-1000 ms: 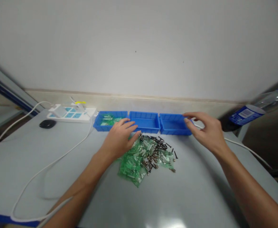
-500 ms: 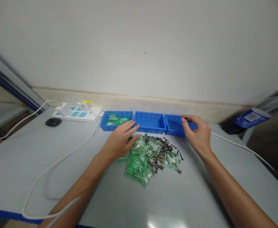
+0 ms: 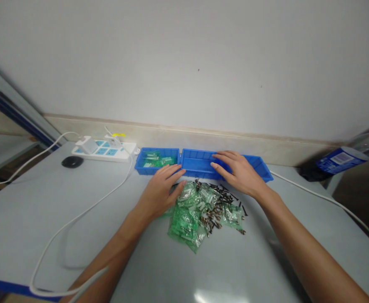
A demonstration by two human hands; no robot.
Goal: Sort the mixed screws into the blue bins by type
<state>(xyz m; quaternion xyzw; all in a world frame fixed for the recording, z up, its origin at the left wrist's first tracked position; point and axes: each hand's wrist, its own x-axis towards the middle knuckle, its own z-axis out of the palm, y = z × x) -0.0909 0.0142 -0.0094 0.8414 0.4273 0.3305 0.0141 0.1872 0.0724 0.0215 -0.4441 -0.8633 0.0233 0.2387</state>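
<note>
I see blue trays (image 3: 197, 164)
Before them, green packets (image 3: 184, 221) and black screws (image 3: 225, 195); left of them, a white power strip (image 3: 109, 158).

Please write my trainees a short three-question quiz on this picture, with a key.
1. True or false: loose dark screws lie beside green packets on the table.
2. Fill in the blank: the ____ hand is nearer the bottle.
3. What lies just left of the leftmost blue tray? A) dark screws; B) power strip; C) bottle.

Key: 1. True. 2. Right hand. 3. B.
</note>
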